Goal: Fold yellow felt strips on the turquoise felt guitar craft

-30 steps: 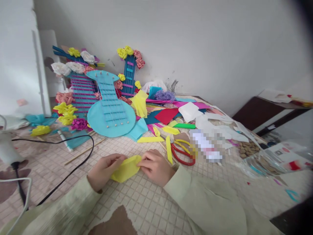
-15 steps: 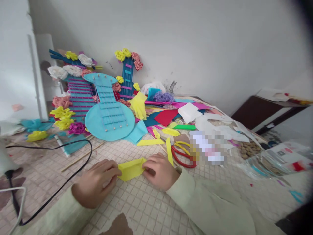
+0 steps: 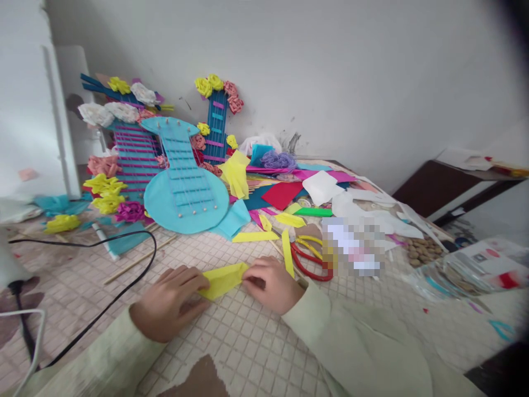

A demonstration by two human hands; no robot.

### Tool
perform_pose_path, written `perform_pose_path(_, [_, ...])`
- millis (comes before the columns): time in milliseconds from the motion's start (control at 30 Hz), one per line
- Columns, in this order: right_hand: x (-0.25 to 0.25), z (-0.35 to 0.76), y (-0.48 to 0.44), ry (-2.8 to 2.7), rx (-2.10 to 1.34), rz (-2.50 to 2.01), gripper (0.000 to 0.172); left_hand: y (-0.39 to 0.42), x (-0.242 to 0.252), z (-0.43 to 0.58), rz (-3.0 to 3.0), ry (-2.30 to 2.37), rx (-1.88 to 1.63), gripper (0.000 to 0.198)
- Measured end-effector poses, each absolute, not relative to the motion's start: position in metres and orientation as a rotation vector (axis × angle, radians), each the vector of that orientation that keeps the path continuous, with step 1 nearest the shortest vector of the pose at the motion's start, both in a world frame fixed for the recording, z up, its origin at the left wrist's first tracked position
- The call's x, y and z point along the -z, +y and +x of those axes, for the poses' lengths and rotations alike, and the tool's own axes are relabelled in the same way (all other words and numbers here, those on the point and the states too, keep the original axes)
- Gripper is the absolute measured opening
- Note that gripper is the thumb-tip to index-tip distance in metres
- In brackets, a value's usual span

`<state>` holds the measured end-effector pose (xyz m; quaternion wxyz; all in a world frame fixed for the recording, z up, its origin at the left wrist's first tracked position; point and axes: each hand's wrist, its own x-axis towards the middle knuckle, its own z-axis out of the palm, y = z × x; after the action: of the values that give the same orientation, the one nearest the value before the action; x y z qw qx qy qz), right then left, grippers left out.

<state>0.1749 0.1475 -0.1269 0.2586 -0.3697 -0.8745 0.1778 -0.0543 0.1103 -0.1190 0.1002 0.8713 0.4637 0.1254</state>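
Note:
A folded strip of yellow paper (image 3: 224,280) lies low over the tiled tabletop between my two hands. My left hand (image 3: 171,302) rests on its left end, fingers bent over the edge and thumb a little apart below. My right hand (image 3: 270,284) pinches the right end between thumb and fingertips. Just past my right hand is a narrow yellow strip (image 3: 287,253), and another yellow strip (image 3: 256,236) lies crosswise behind the held paper. Scissors with red and yellow handles (image 3: 311,267) lie to the right of my right hand.
A light-blue guitar shape (image 3: 185,201) leans among paper flowers at the back. A black cable (image 3: 155,248) loops at the left beside a wooden stick (image 3: 134,263). Coloured paper, purple yarn (image 3: 279,160) and stones (image 3: 421,251) lie behind and right.
My left hand has shifted slightly right over the paper, and its thumb has moved away below the strip. The paper looks flatter. My right hand has kept its pinch.

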Motion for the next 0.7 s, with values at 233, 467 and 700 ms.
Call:
perform_pose_path(233, [0.127,0.174,0.149,-2.289,-0.560,-1.034,0.005,0.111,0.121,-0.050,2.546,1.420,-0.407,0.018])
perform_pose_path(467, [0.129,0.170,0.147,-2.237,-0.545,-1.077,0.010,0.105,0.114,-0.039,2.399,1.673,-0.420,0.014])
perform_pose_path(700, [0.129,0.168,0.149,-2.203,-0.570,-1.094,0.014,0.107,0.114,-0.038,2.265,1.709,-0.424,0.017])
